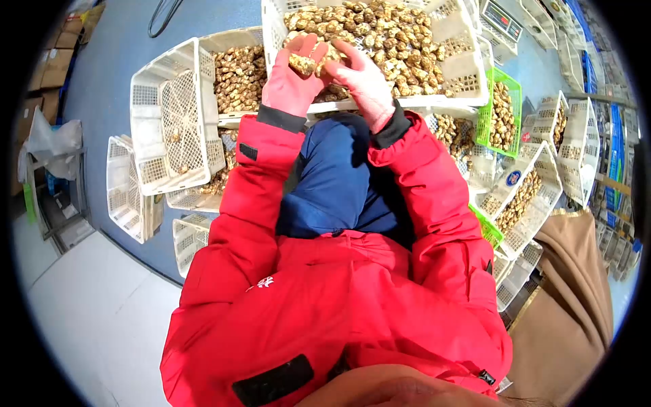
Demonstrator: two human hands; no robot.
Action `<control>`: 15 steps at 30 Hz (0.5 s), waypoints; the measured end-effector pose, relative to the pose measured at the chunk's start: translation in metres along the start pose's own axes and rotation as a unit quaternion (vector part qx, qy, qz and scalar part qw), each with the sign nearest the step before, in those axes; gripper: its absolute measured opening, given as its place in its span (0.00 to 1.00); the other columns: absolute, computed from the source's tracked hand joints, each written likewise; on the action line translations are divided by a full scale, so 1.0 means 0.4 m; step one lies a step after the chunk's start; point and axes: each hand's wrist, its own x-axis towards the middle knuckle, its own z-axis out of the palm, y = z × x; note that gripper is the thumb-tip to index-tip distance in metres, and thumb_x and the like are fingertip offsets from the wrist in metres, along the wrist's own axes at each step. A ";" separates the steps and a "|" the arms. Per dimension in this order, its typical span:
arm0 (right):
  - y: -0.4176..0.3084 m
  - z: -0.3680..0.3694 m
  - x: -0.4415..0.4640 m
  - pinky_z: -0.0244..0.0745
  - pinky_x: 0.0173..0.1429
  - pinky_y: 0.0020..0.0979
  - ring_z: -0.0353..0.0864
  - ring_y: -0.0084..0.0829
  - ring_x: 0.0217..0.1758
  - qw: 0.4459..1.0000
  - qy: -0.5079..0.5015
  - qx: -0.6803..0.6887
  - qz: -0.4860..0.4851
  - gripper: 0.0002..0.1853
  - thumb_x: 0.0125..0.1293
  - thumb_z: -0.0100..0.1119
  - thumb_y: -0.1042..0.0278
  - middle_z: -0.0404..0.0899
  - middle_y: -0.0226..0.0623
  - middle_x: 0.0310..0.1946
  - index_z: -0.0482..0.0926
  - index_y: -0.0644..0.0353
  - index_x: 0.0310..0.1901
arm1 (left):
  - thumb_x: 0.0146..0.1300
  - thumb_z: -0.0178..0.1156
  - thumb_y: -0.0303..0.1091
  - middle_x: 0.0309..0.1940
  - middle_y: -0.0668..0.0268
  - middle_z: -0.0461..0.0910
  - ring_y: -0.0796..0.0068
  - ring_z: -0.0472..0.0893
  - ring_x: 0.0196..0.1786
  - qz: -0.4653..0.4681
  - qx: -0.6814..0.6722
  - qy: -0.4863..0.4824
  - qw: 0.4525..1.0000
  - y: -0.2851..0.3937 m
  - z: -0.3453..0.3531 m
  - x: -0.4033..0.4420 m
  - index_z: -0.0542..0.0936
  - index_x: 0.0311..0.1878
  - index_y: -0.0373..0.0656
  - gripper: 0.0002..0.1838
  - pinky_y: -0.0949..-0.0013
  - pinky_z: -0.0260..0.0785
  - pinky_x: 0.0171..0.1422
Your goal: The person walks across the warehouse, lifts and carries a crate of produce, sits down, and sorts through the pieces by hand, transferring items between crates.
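Note:
Both hands are raised over the near edge of a large white plastic crate point(272, 41) heaped with knobbly brown-and-cream lumps point(400, 41); I cannot tell their kind. In my left hand point(293, 87) the fingers curl upward around a brown-and-cream lump point(302, 65) lying on them. Close beside it, the fingers of my right hand point(365, 83) bend in against another pale lump point(330, 60). The hands nearly touch, and part of what lies between them is hidden by the fingers.
A second crate of lumps point(239, 78) stands left, with a tilted white crate point(169, 122) beside it. To the right are a green basket point(502, 112) of lumps, another white crate point(519, 200), a digital scale point(500, 19) and a brown cloth point(569, 285).

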 end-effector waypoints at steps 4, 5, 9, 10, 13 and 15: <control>-0.017 -0.015 -0.021 0.74 0.44 0.23 0.78 0.22 0.37 0.986 0.043 0.161 0.029 0.25 0.58 0.60 0.71 0.79 0.36 0.42 0.71 0.62 0.59 | 0.61 0.59 0.38 0.61 0.58 0.66 0.59 0.65 0.65 -0.066 -0.039 -0.068 0.995 0.007 0.005 -0.024 0.64 0.61 0.40 0.27 0.42 0.58 0.67; -0.055 -0.042 -0.041 0.74 0.43 0.23 0.78 0.22 0.37 0.987 0.078 0.132 0.042 0.25 0.58 0.61 0.70 0.79 0.36 0.40 0.71 0.64 0.58 | 0.65 0.53 0.39 0.63 0.58 0.63 0.57 0.61 0.67 -0.058 -0.036 -0.094 0.993 0.002 -0.013 -0.023 0.63 0.62 0.39 0.25 0.41 0.57 0.67; -0.190 -0.226 -0.201 0.73 0.46 0.22 0.78 0.22 0.39 0.967 0.250 -0.009 -0.048 0.26 0.59 0.61 0.68 0.80 0.38 0.40 0.70 0.66 0.58 | 0.71 0.44 0.37 0.61 0.56 0.66 0.57 0.66 0.64 -0.111 0.037 -0.009 0.993 0.012 0.005 -0.036 0.63 0.64 0.39 0.21 0.50 0.61 0.68; -0.157 -0.300 -0.236 0.73 0.47 0.22 0.78 0.22 0.39 0.956 0.287 -0.037 -0.050 0.25 0.60 0.60 0.69 0.80 0.37 0.40 0.70 0.67 0.59 | 0.72 0.44 0.37 0.60 0.56 0.67 0.58 0.68 0.62 -0.137 0.063 0.008 0.989 0.009 0.038 -0.042 0.63 0.64 0.39 0.21 0.53 0.62 0.68; -0.090 -0.444 -0.319 0.70 0.55 0.28 0.76 0.30 0.50 0.898 0.320 -0.301 0.001 0.24 0.59 0.61 0.68 0.77 0.41 0.49 0.72 0.63 0.58 | 0.71 0.45 0.39 0.60 0.56 0.67 0.59 0.69 0.62 -0.169 0.090 -0.016 0.981 -0.073 0.144 -0.043 0.62 0.65 0.40 0.23 0.55 0.64 0.65; -0.119 -0.411 -0.325 0.67 0.60 0.32 0.72 0.36 0.56 0.869 0.310 -0.379 -0.075 0.26 0.57 0.62 0.69 0.74 0.44 0.52 0.72 0.62 0.58 | 0.70 0.49 0.40 0.50 0.61 0.71 0.64 0.72 0.53 -0.230 0.058 -0.002 0.971 -0.176 0.191 -0.030 0.66 0.59 0.43 0.19 0.59 0.68 0.58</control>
